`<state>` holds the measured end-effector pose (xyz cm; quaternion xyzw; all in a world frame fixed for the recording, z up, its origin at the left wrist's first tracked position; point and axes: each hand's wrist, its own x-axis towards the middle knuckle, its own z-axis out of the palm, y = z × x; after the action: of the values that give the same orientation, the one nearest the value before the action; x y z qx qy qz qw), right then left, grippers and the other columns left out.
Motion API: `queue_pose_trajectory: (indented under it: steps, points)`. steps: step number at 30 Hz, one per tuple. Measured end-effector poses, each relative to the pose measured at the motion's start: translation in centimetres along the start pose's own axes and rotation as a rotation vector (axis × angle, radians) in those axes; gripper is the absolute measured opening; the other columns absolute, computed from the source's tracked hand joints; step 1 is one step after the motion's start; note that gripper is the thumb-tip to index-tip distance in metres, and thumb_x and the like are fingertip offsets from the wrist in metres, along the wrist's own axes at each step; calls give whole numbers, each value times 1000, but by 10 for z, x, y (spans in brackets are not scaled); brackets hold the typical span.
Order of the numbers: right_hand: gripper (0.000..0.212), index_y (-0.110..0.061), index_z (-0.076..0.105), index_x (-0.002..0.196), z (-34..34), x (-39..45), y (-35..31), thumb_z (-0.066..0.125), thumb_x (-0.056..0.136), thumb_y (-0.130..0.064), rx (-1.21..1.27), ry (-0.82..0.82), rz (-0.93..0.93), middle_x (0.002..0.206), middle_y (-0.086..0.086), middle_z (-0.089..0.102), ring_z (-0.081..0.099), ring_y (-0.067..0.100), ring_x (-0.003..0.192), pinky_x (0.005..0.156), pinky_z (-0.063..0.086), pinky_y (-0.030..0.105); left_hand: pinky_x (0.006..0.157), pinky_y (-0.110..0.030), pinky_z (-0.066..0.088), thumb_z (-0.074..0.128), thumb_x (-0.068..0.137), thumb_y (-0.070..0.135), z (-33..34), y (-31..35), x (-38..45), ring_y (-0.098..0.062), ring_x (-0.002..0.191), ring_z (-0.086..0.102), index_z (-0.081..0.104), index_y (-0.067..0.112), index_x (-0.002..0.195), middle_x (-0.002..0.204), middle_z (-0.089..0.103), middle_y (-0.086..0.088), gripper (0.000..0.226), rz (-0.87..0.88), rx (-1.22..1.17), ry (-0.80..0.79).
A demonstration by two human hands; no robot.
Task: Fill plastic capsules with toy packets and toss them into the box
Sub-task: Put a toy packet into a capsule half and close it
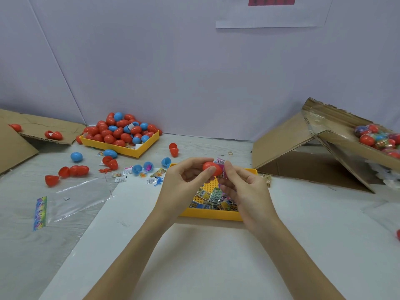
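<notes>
1. Near tray (pixel 212 215) at centre, on the table (pixel 324 224), holding toy packets (pixel 213 198).
2. Above that tray, both hands: left hand (pixel 186 180) and right hand (pixel 244 189) meeting around one capsule (pixel 211 167), a packet (pixel 223 164) at its right side.
3. Far tray (pixel 121 148) behind and left, heaped with capsules (pixel 121 131).
4. Loose capsules (pixel 75 156) and packets scattered between the two trays.
5. Box (pixel 337 137) at right, tilted, filled capsules (pixel 376 137) inside.
6. Cardboard flap (pixel 43 128) at far left.

Tabletop (pixel 216 148): two yellow trays (pixel 121 148) (pixel 212 215), loose capsules (pixel 76 156), packets (pixel 120 180), white sheet (pixel 194 256), clear bag (pixel 75 198), cardboard (pixel 281 144).
</notes>
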<state>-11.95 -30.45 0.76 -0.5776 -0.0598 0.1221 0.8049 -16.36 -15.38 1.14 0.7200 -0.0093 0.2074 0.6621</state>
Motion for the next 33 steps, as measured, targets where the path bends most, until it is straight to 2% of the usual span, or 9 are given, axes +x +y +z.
queue_pose_trajectory:
  steps: [4,8,12,16,23,27,33]
  points:
    - [20,-11,80,104,-3,3,1,77,87,-22,96,-12,64,94,6,78,70,12,81,68,57,20,78,-16,57,74,87,33,-2,1,1,-13,93,76,75,25,114,101,79,6,29,-44,-49,-11]
    - [20,-10,81,100,-6,5,0,74,91,-26,79,-21,83,90,6,76,69,10,78,64,56,19,79,-18,57,73,88,34,-7,3,2,-15,93,76,76,22,116,102,79,2,31,-79,-82,-48]
    - [23,-16,83,91,-6,4,-2,72,92,-36,-52,-33,-33,88,8,78,71,12,78,64,55,19,80,-21,58,68,91,38,-8,3,2,-14,88,74,76,23,116,97,78,0,31,-82,-65,-87]
    - [21,-21,83,90,-7,4,0,69,96,-36,-223,-40,-191,84,4,79,75,15,77,66,58,20,82,-24,58,61,94,39,-7,1,3,-12,83,69,75,22,120,93,76,-6,34,-87,-37,-93]
    - [18,-17,81,97,-6,5,2,68,98,-30,-343,-60,-266,83,1,79,75,14,76,64,59,22,82,-24,57,55,96,42,-8,-2,3,-15,83,65,76,24,118,92,73,-11,35,-94,-15,-86]
    - [21,-14,81,97,-7,4,2,65,100,-28,-369,-64,-291,82,1,79,76,17,76,66,63,30,80,-24,57,54,95,44,-8,-3,4,-11,80,65,76,26,114,91,73,-9,34,-100,-33,-85]
    - [22,-15,80,101,-7,5,3,62,102,-27,-419,-65,-327,84,-1,79,76,17,77,66,63,32,74,-20,54,53,99,40,-10,-3,5,-12,78,64,78,26,112,88,72,-8,31,-117,-65,-97]
